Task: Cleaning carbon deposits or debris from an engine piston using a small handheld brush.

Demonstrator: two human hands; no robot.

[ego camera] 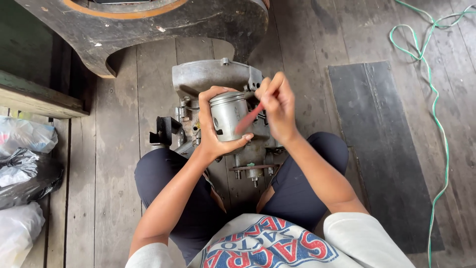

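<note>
Left hand (214, 130) grips piston (228, 115); plank floor (119, 164) (weathered grey).

Soft even daylight, slight motion blur

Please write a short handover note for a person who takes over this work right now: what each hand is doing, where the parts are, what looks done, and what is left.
Left hand: shut around the grey metal piston, holding it upright above the engine case.
Right hand: pinches a red-handled brush, its head at the piston's top edge.
Engine case: stands on the wooden floor between the person's knees.
Done: the piston is out of the case and in hand.
Left: brushing seems in progress; how clean the piston is cannot be judged. It is not yet put back.
Nearby: plastic bags at the left, a green cord at the right.
</note>
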